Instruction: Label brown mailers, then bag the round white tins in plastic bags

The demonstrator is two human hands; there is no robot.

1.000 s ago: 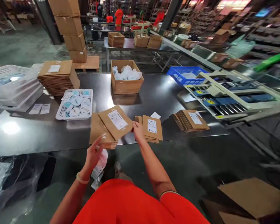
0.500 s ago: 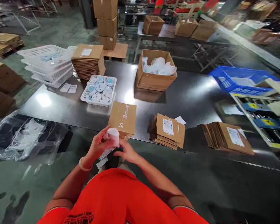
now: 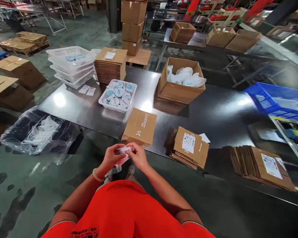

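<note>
In front of my body, my left hand (image 3: pixel 111 158) is closed on a white printed label (image 3: pixel 123 150). My right hand (image 3: pixel 138 156) pinches the label's other side, its fingertips close to those of the left. Part of the label is covered by the fingers, and a paler strip hangs below it. Just beyond both hands, a stack of flat brown cardboard mailers (image 3: pixel 141 125) lies at the table edge. Behind it stands a white basket (image 3: pixel 101 100) of round, pale blue and white packets.
The metal table (image 3: pixel 84 110) also bears an open carton (image 3: pixel 181 92), labelled mailers (image 3: pixel 194 145), more mailers (image 3: pixel 265 165), a tall cardboard stack (image 3: pixel 109 71) and nested white baskets (image 3: pixel 75 79). A blue crate (image 3: pixel 265 96) is at right. A plastic-lined bin (image 3: pixel 72 132) stands at left.
My right hand has come up to the label and now pinches it beside the left. The label's print now faces me. The view has shifted, so the table things appear farther right.
</note>
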